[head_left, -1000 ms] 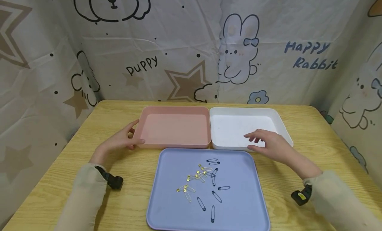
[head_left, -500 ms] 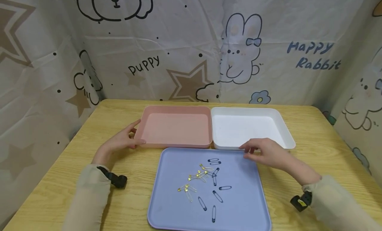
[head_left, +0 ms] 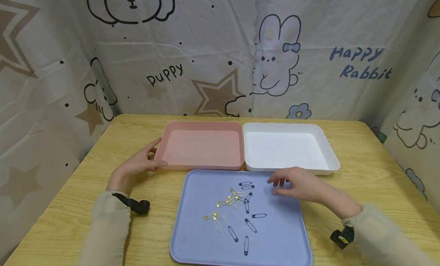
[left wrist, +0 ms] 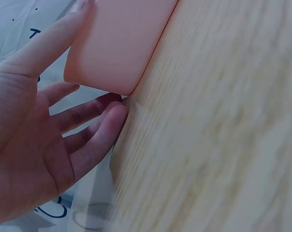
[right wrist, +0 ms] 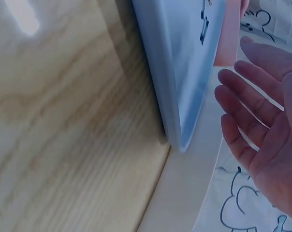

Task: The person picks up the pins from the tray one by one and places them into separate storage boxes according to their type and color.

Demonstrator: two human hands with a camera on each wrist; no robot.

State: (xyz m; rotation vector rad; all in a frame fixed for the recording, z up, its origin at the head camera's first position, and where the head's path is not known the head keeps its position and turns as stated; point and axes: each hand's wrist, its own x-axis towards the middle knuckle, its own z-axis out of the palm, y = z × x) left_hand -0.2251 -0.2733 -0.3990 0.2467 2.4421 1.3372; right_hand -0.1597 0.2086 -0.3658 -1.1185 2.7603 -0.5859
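Note:
On the blue tray (head_left: pixel 203 250) lie gold safety pins (head_left: pixel 216 217), bunched left of centre, and several dark safety pins (head_left: pixel 250 225) spread through the middle and right. My left hand (head_left: pixel 135 166) holds the front left corner of the pink tray (head_left: pixel 203 147); in the left wrist view the thumb (left wrist: pixel 54 43) lies along one side and the other fingers reach round the corner. Over the back right part of the blue tray, my right hand (head_left: pixel 299 184) hovers with loosely bent fingers and nothing in them. The right wrist view shows its palm bare.
A white tray (head_left: pixel 287 147) stands right of the pink one, side by side behind the blue tray. All rest on a wooden table (head_left: pixel 144 235). A printed cloth (head_left: pixel 206 40) hangs behind the table and along both sides.
My right hand has come from over the white tray toward me and slightly left, now over the blue tray's back right. My left hand stays at the pink tray; the pins lie as before.

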